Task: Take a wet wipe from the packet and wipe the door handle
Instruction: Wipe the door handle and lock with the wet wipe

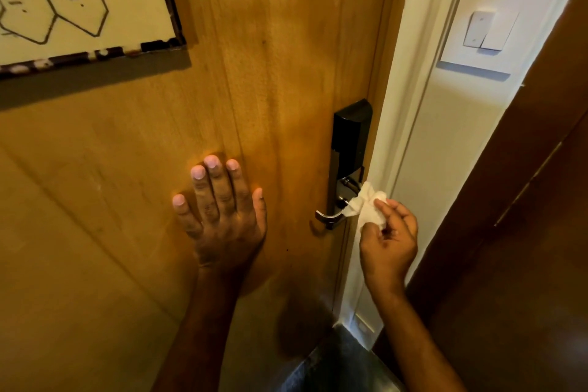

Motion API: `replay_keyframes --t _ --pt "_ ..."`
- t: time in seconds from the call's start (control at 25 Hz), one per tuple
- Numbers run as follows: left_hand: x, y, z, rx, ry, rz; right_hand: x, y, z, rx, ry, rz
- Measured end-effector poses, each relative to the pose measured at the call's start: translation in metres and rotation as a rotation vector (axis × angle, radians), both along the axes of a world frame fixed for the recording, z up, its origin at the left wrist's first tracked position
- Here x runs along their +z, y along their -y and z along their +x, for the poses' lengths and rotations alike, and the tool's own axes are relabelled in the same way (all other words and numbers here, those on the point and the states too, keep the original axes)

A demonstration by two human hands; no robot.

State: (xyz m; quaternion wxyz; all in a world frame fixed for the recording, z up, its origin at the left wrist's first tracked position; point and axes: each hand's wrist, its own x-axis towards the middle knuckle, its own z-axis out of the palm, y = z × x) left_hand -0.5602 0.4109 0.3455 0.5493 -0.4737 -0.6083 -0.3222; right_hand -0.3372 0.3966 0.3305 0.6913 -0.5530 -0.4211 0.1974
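Observation:
A metal lever door handle juts from a dark electronic lock plate on the right edge of a wooden door. My right hand pinches a crumpled white wet wipe, whose tip touches the handle's base next to the plate. My left hand lies flat on the door, fingers spread, to the left of the handle. No wipe packet is in view.
A framed floor plan hangs on the door at upper left. A white door frame runs beside the lock, with light switches on the wall beyond. A dark wooden panel stands at the right.

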Motion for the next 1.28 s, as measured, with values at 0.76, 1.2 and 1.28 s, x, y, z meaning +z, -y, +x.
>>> replay_keyframes --t 0.76,1.2,1.28 --pt "0.004 0.0 0.002 0.004 -0.015 0.009 -0.005 -0.039 0.007 0.418 1.329 0.161" --pt "0.01 0.009 0.006 0.011 -0.011 -0.016 -0.035 -0.011 -0.04 0.735 1.509 0.399" --pt "0.01 0.009 0.006 0.009 -0.006 -0.017 -0.055 0.007 -0.03 0.932 1.272 -0.013"
